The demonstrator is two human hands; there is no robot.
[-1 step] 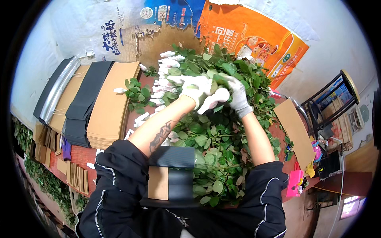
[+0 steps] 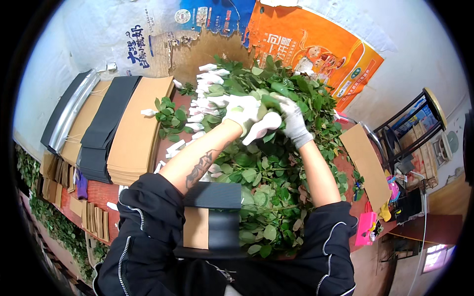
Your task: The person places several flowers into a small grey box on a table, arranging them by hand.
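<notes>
My left hand (image 2: 243, 111), in a white glove, is closed around leafy flower stems above the middle of the table. White-wrapped flower heads (image 2: 263, 127) stick out below its fingers, pointing down and toward me. My right hand (image 2: 295, 121), in a pale grey glove, is just to the right, its fingers curled on the green leaves (image 2: 270, 101) of the same stems. Its fingertips are partly hidden by foliage. Beneath and behind both hands lies a big pile of leafy stems (image 2: 266, 172), with several more white-wrapped heads (image 2: 210, 79) along its left side.
Stacks of brown cardboard sheets (image 2: 140, 118) and black sheets (image 2: 106, 133) stand at the left. Nearer me lies a black corrugated piece (image 2: 212, 195) with a brown card (image 2: 196, 227). At the right are a cardboard sheet (image 2: 365, 163), a pink box (image 2: 366, 228) and a black-framed stool (image 2: 414, 128).
My right hand and the wrapped flower heads have shifted slightly to the left. My left hand has barely moved.
</notes>
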